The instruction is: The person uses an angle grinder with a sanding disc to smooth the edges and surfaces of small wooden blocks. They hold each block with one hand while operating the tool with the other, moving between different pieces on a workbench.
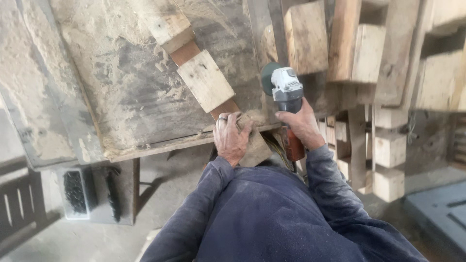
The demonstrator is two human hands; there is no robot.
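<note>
sawdust coats a worn desk (131, 97) in a workshop, where the left hand (232, 137) presses a stiff wooden piece (206, 80) flat at the edge, fingers spread. right hand (302, 123) wraps closed around a heavy-looking grinder (286, 90), best held by its body.

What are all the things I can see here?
Workbench: one, grey, dusty with sawdust, upper left.
Wooden piece with blocks: one, pale and brown, lying slanted on the bench.
Angle grinder: one, grey and red, past the bench's right edge.
Stacked wooden blocks: several, pale, right side.
Box of dark parts: one, on the floor, lower left.
Left hand: pressing the wooden piece's near end.
Right hand: gripping the grinder.
</note>
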